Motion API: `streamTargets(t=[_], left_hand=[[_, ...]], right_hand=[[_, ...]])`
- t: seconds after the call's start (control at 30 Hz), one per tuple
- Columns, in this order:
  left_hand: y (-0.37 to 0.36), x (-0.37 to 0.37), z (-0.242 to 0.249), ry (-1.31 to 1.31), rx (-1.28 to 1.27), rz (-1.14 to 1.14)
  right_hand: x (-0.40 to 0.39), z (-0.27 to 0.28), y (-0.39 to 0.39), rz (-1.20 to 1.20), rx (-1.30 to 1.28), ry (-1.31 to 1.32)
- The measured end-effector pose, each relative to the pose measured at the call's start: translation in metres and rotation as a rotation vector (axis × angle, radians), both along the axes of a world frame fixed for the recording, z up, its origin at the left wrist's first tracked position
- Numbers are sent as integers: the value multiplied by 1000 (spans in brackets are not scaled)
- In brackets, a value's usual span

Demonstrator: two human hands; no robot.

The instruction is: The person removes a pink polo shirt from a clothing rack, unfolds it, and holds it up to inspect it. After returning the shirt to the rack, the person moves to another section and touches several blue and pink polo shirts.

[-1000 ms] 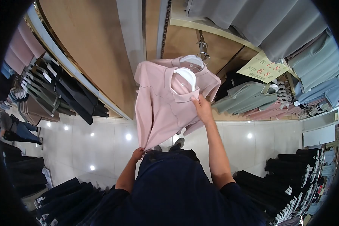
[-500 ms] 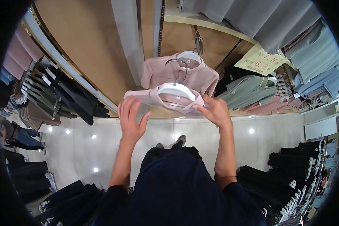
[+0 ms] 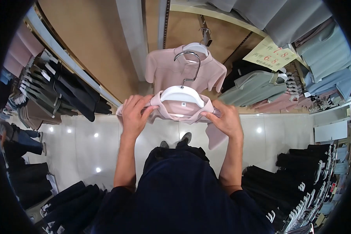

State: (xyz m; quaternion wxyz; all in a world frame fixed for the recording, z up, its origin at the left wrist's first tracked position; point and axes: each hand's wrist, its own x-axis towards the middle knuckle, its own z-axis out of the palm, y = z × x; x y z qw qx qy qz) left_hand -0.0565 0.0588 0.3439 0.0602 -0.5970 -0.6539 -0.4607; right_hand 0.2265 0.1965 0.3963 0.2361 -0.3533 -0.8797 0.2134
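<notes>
A pink collared shirt (image 3: 171, 110) on a white hanger (image 3: 182, 94) is held out in front of me, its metal hook (image 3: 199, 67) pointing up. My left hand (image 3: 135, 113) pinches the shirt's left shoulder between thumb and fingers. On the other shoulder, my right hand (image 3: 227, 118) is closed the same way. A sleeve hangs below my right hand. Just beyond, a second pink shirt (image 3: 167, 66) hangs on the wall display, with its own white hanger (image 3: 196, 48) on a metal arm.
Green shirts (image 3: 257, 86) hang on the right under a yellow price sign (image 3: 270, 54). Dark garments (image 3: 76, 91) line the left rack. Black trousers (image 3: 269, 189) hang on racks behind me at both sides. A person (image 3: 25, 138) stands at far left on the tiled floor (image 3: 82, 144).
My left hand, open beside the shirt before, has closed on its shoulder. The held shirt now faces me more squarely, and its hook has turned to the right.
</notes>
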Motion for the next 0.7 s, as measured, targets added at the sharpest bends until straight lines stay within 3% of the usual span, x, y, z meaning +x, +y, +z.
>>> streamTargets(t=[0.23,0.43,0.7], left_hand=[[-16,-5,2,-8,2,51],[-25,-11,2,-6,-7,87],[-27,-17,3,-2,-16,93]], right_hand=[[-17,-2,-11,-2,-34,146],[-21,4,-10,23,-64,-104],[-32,-7,-10,48,-70,100]])
